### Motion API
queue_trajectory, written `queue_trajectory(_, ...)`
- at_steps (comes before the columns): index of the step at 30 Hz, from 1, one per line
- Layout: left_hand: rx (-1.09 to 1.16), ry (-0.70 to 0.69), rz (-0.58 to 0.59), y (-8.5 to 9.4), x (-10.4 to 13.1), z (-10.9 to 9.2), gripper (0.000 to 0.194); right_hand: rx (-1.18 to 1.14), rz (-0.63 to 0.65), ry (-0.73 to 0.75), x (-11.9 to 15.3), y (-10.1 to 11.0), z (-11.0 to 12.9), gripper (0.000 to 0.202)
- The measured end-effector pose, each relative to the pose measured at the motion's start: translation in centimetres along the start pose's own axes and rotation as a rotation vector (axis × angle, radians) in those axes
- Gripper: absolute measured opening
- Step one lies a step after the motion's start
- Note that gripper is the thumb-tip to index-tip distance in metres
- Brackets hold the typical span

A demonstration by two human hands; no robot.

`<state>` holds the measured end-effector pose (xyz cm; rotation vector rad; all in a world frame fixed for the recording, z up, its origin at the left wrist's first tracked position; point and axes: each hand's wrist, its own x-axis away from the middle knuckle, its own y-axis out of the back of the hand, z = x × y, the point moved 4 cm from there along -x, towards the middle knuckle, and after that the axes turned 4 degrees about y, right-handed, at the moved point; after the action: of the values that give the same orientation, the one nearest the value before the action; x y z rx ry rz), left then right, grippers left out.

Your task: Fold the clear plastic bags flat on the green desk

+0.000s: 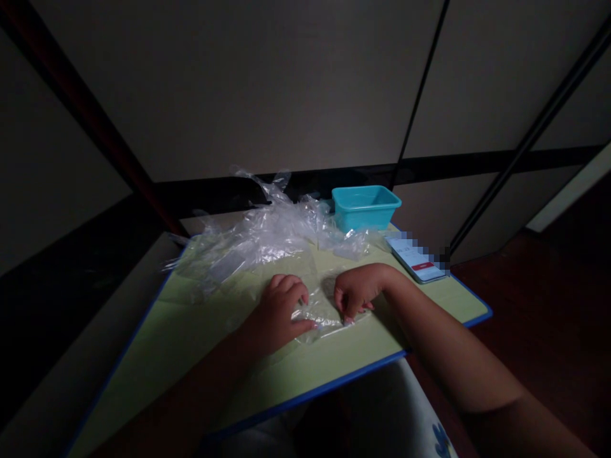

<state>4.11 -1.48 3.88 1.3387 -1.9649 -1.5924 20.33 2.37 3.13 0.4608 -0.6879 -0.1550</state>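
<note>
A thin clear plastic piece (324, 323), which looks like a disposable glove, lies flat on the light green tabletop (191, 362) between my hands. My left hand (281, 312) rests on its left side, fingers bent and thumb apart. At its right end my right hand (360, 291) points down, thumb and fingers pinched on the plastic edge. Just beyond both hands spreads a crumpled heap of clear plastic gloves (272, 229), some with finger shapes sticking up. Part of the flat piece is hidden under my fingers.
A turquoise plastic basket (365, 213) stands at the back right of the table. A phone (417, 257) with a lit screen lies near the right edge. Cabinet panels (286, 89) rise close behind the table. The table has a blue rim.
</note>
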Motion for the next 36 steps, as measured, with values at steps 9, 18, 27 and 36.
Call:
queue_trajectory(9,-0.036,-0.163,0.073,0.5,0.5,-2.3,0.027,-0.027,0.022,0.027,0.0,0.0,-0.1,0.01)
queue_trajectory(18,0.011,-0.159,0.17,-0.8,0.4,-0.7,0.026,-0.049,0.01,0.004,-0.1,0.0,-0.1,0.015)
queue_trajectory(27,0.02,-0.183,0.15,-1.0,0.4,-0.4,0.031,0.198,-0.594,0.03,4.4,-2.4,-1.1,0.023)
queue_trajectory(36,-0.058,-0.192,0.132,-1.1,0.2,0.0,0.042,0.365,-1.155,-0.092,5.2,-6.4,-0.5,0.015)
